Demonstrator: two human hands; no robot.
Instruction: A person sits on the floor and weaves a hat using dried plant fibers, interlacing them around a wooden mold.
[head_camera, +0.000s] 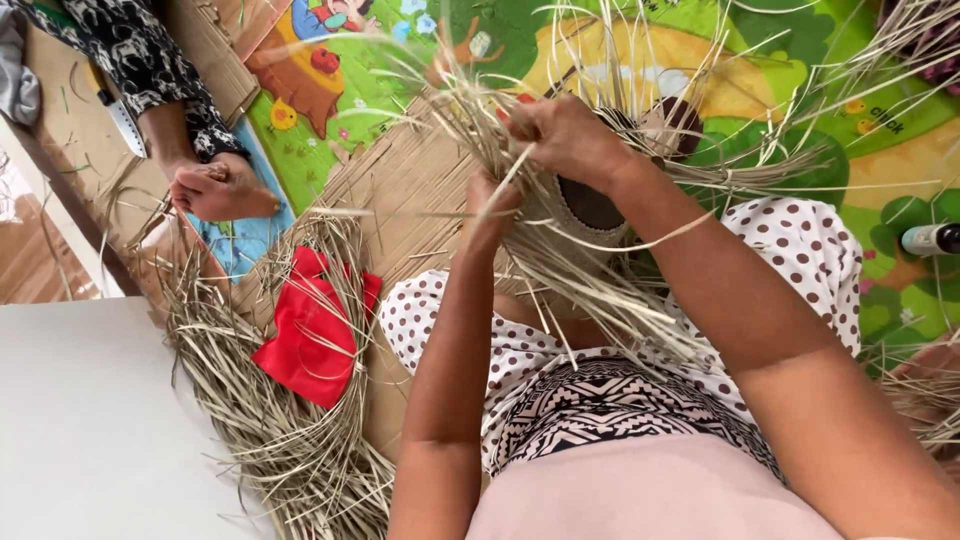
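A part-woven straw piece (590, 215) with a dark round core rests on my lap, with long dry strands (660, 300) fanning out from it in all directions. My right hand (565, 135) is closed on a bunch of strands at the top of the piece. My left hand (492, 205) pinches strands just below and to the left of it. Both forearms reach in from the bottom of the head view over a polka-dot garment (800, 250).
A heap of loose straw (290, 440) lies at the left with a red cloth (310, 335) on it. Another person's bare foot (222, 188) rests on a woven mat (390, 180). A knife (125, 125) lies beside it. A colourful play mat (760, 60) covers the floor.
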